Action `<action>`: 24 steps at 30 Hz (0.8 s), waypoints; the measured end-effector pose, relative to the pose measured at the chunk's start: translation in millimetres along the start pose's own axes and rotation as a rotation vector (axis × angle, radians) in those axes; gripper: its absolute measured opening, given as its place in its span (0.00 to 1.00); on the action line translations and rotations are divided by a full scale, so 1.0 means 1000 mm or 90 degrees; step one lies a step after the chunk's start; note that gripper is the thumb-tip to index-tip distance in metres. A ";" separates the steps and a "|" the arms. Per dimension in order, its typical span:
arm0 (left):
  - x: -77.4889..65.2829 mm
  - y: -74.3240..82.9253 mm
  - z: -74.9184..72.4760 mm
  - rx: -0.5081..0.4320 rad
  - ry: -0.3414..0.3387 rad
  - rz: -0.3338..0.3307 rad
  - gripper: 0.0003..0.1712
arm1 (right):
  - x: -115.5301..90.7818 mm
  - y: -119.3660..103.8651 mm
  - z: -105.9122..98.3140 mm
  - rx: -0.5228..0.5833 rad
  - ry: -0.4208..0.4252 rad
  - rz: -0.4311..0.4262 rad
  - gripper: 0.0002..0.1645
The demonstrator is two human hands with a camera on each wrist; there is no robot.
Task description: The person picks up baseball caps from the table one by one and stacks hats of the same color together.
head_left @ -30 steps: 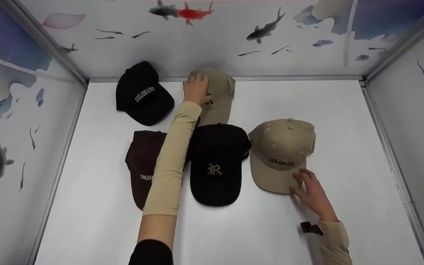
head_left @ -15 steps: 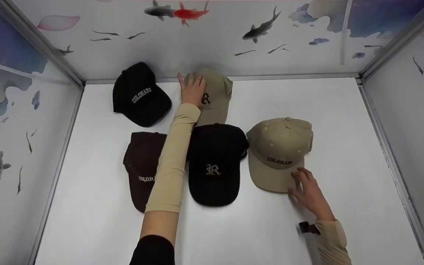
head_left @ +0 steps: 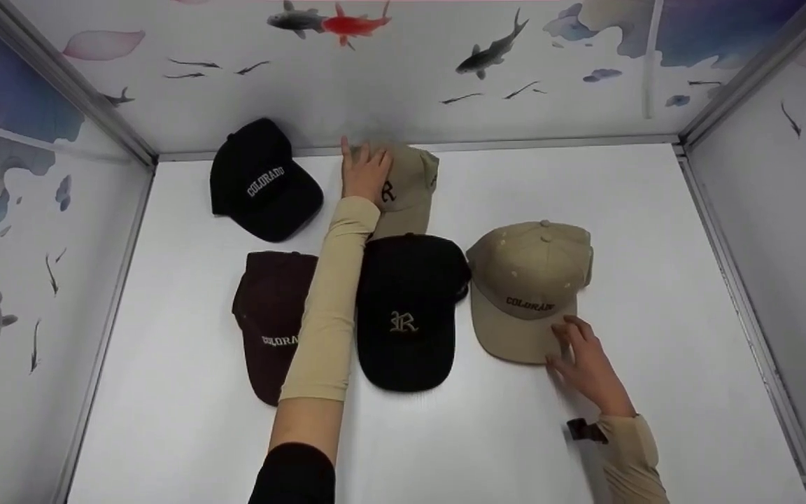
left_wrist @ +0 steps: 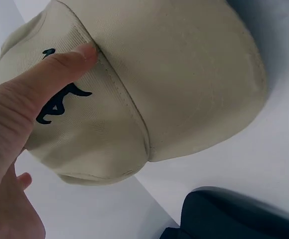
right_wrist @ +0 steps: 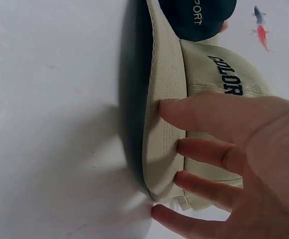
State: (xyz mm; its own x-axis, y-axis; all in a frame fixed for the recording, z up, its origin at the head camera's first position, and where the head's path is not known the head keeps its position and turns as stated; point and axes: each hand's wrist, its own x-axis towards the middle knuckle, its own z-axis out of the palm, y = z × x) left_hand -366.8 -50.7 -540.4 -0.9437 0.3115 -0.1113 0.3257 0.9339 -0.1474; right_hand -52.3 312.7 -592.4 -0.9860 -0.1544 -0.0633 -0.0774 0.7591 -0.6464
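Observation:
My left hand (head_left: 366,175) rests on the crown of a beige cap (head_left: 406,217) at the back, its fingers spread and fairly straight. In the left wrist view, the thumb (left_wrist: 60,64) lies across the cap's dark letter, near the seam where the brim begins. Farther right and nearer, my right hand (head_left: 592,367) touches the brim of a second beige cap (head_left: 532,280) lettered COLORADO. Its fingertips meet the brim's top near the edge in the right wrist view, and the fingers are loosely extended. Between both hands lies a black cap (head_left: 410,280) with an R.
A black COLORADO cap (head_left: 263,185) stands at the back left. Below it, a dark maroon cap (head_left: 270,301) is partly covered by the left forearm (head_left: 329,308). Printed white walls (head_left: 235,105) enclose the white table (head_left: 186,336) at the back and both sides.
The fingers of my left hand have spread, and more of the cap's R shows. That cap's crown sits lower. My right hand stays at the brim. The head view shifts slightly.

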 end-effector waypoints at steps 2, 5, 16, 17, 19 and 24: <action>-0.001 -0.001 0.001 -0.013 -0.001 0.013 0.57 | 0.000 0.000 0.000 0.001 0.001 -0.001 0.27; -0.004 -0.005 0.002 -0.049 -0.005 0.033 0.55 | 0.000 0.001 0.001 -0.001 0.003 -0.004 0.27; -0.012 -0.021 0.003 -0.172 -0.046 0.017 0.62 | -0.001 0.000 0.002 -0.001 -0.009 0.021 0.27; -0.013 -0.022 0.004 -0.187 -0.053 0.012 0.62 | -0.001 -0.001 0.002 -0.001 -0.009 0.023 0.27; -0.013 -0.024 0.002 -0.220 -0.070 -0.004 0.64 | 0.000 -0.001 0.002 -0.001 -0.008 0.023 0.27; -0.011 -0.027 -0.008 -0.353 -0.104 -0.033 0.65 | -0.001 -0.001 0.002 0.005 -0.007 0.028 0.27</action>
State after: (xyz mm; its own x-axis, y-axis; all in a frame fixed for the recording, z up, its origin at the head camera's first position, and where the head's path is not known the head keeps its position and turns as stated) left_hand -365.5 -78.0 -527.4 -0.9220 0.2727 -0.2748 0.1584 0.9134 0.3750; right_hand -51.2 311.3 -593.2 -0.9867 -0.1280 -0.0998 -0.0329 0.7600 -0.6491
